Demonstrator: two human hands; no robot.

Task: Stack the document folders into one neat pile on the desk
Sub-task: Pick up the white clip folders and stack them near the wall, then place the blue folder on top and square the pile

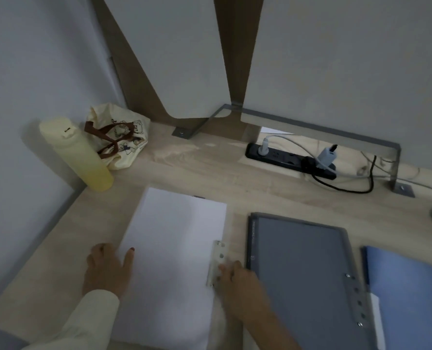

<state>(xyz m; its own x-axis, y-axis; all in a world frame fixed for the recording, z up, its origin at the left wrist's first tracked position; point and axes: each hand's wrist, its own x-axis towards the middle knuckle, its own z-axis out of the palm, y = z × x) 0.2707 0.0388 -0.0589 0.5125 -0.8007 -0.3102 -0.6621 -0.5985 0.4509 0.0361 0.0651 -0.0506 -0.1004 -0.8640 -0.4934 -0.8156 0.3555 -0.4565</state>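
Note:
A white folder (174, 253) with a metal clip strip (217, 261) on its right edge lies flat on the wooden desk (210, 168) in front of me. My left hand (106, 266) rests flat at its left edge, thumb on the cover. My right hand (237, 276) touches the clip strip at the right edge, fingers bent. A grey folder (300, 269) lies to the right, apart from the white one. A blue folder (412, 296) lies further right, partly cut off by the frame edge.
A pale yellow bottle (78, 152) and a cream tote bag (121, 137) stand at the back left by the wall. A black power strip (285, 157) with plugs and cables lies at the back right, under a metal bracket (336, 132).

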